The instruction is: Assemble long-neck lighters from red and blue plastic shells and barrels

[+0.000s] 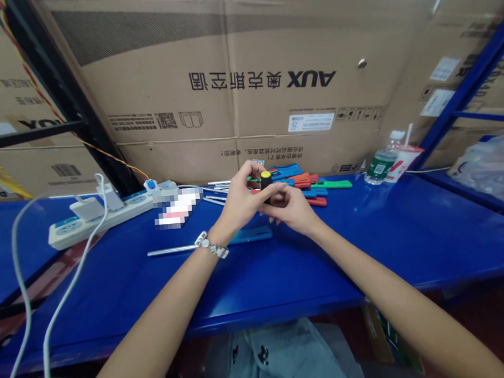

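A small black cylindrical object with a yellow top stands upright between my hands above the blue table. My left hand, with a silver watch at the wrist, has its thumb and fingers closed around it. My right hand pinches at its lower part, which the fingers partly hide. Behind my hands lies a pile of tools with blue, red and green handles, their metal shafts pointing left. Under my left wrist lies a single tool with a blue handle and a long metal shaft.
A white power strip with plugs and looping white cables sits at the left, beside a blurred flat item. At the back right stand a bottle with a green label and a red and white cup. Cardboard rises behind.
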A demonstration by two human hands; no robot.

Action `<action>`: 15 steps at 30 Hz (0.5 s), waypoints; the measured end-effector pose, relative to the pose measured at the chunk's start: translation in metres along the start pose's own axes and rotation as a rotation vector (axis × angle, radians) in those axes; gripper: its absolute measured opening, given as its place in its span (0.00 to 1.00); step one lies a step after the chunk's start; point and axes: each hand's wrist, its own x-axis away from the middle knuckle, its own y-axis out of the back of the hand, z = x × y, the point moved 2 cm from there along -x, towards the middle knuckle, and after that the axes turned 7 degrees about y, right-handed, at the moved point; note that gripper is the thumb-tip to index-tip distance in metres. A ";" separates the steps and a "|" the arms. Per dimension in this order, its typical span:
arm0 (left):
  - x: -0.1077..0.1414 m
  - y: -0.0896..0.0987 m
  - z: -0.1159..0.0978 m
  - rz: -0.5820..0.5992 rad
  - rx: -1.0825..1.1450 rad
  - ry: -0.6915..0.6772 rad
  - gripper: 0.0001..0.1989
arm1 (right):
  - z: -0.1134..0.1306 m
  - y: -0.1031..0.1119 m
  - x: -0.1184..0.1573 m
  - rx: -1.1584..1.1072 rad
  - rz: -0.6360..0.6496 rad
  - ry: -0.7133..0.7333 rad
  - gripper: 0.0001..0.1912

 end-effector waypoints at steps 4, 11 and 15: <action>0.002 0.002 -0.004 0.053 -0.006 -0.002 0.16 | 0.000 0.001 -0.001 -0.035 0.013 -0.002 0.22; 0.002 0.003 -0.005 0.153 0.023 0.024 0.14 | 0.011 0.005 0.003 -0.021 0.152 0.028 0.20; -0.001 -0.002 -0.002 -0.026 -0.041 0.003 0.21 | 0.002 0.000 0.001 -0.025 -0.045 0.016 0.21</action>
